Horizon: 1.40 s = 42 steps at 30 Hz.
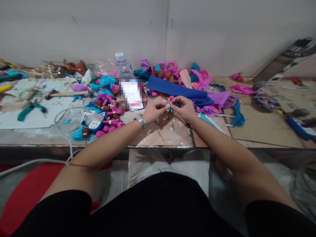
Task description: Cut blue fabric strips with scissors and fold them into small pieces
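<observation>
My left hand [155, 111] and my right hand [183, 108] meet over the middle of the table, with fingertips pinched together. Between them is a small pale item [169, 106], too small to make out; both hands appear closed on it. A silver watch [141, 121] circles my left wrist. Just beyond my hands lies a folded dark blue strip [176, 89] on a heap of pink, purple and teal pieces. Left of my hands a phone [132, 94] with a lit, blurred screen leans near a clear bottle [123, 65].
A white and blue power socket [95, 122] with a white cable [57, 123] stands left among pink and teal bundles. Green-handled pliers [31, 110] and a hammer [69, 93] lie farther left. Cardboard [261, 121] covers the right side, with a blue-handled object [300, 128] on it.
</observation>
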Tool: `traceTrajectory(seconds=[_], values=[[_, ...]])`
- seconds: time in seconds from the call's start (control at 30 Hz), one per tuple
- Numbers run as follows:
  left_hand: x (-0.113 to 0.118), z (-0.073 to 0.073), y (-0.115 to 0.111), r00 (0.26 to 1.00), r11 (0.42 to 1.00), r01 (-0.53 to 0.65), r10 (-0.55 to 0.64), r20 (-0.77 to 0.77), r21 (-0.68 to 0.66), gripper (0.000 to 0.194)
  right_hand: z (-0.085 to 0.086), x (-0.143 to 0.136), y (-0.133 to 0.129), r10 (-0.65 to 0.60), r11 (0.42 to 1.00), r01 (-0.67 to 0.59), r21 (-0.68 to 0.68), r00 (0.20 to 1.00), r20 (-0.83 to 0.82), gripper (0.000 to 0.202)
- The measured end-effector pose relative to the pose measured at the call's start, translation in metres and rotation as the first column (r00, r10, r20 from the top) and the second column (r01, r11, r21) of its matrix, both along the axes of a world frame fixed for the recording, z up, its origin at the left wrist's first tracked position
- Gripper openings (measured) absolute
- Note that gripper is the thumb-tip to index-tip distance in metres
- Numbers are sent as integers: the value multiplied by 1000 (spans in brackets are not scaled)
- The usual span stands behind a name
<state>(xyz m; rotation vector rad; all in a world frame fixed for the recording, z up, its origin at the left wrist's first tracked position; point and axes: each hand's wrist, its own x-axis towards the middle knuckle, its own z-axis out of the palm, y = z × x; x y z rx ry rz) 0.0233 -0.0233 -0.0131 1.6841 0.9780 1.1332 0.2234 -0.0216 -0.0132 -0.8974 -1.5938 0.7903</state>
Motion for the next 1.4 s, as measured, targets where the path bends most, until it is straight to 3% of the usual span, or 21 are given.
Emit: traceTrajectory(seconds=[0.3,0.83,1.13,1.4], values=[[-2,-2,2,1000,1000,2,-3,30,28,44,-2,-1,-1,31,999,-31,16,999,4,26],[-4,-1,3,997,997,-19,24,-70,80,40,-2,0,1,49,998,-49,-48,999,11,25],[-2,-2,1,999,997,10,-13,-43,-78,42,-2,-1,1,38,998,-39,-54,999,-8,28],[-5,-8,3,995,996,30,-38,-87,-85,42,-4,-1,0,22,999,-21,-37,1000,14,28]])
